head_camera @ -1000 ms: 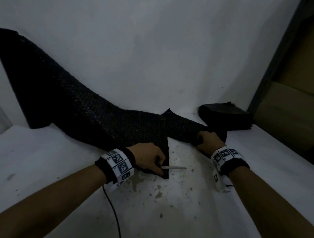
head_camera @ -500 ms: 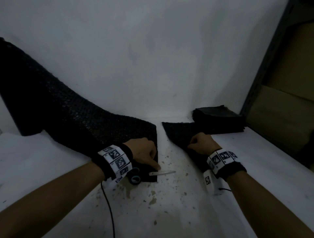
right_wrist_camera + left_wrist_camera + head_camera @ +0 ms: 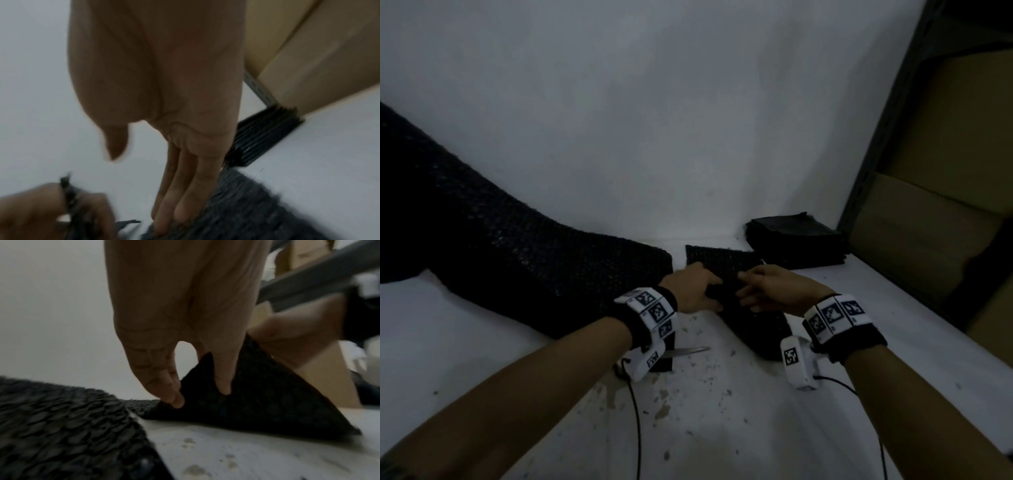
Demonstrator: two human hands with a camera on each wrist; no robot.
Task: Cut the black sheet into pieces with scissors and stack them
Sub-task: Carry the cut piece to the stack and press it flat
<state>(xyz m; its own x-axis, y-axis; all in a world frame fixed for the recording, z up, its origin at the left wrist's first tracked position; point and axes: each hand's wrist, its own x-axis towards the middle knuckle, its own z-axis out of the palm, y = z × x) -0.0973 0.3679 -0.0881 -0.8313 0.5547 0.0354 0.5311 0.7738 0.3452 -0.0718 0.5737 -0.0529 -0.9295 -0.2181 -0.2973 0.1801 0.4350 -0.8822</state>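
Observation:
The long black sheet (image 3: 517, 260) lies on the white table (image 3: 482, 342) and runs up the wall at left. A cut piece (image 3: 722, 262) lies just right of it, apart from it. My left hand (image 3: 697, 287) pinches this piece's near edge between thumb and fingers (image 3: 172, 397) and lifts the piece (image 3: 257, 402) into a tent. My right hand (image 3: 767, 291) is open, its straight fingers (image 3: 170, 211) resting on the piece (image 3: 257, 211), thumb apart. The scissors (image 3: 688, 350) lie on the table under my left wrist, held by no hand. The stack of cut pieces (image 3: 794, 240) sits at back right.
A white wall (image 3: 688, 120) rises right behind the table. A dark metal upright (image 3: 876, 137) and cardboard boxes (image 3: 935, 212) stand at the right. Small dark crumbs and stains (image 3: 664, 407) dot the table near me. Cables hang from both wrist cameras.
My left hand let go of the scissors, which now lie on the table, and moved right to pinch the cut piece. My right hand relaxed its grip and now rests open on that piece.

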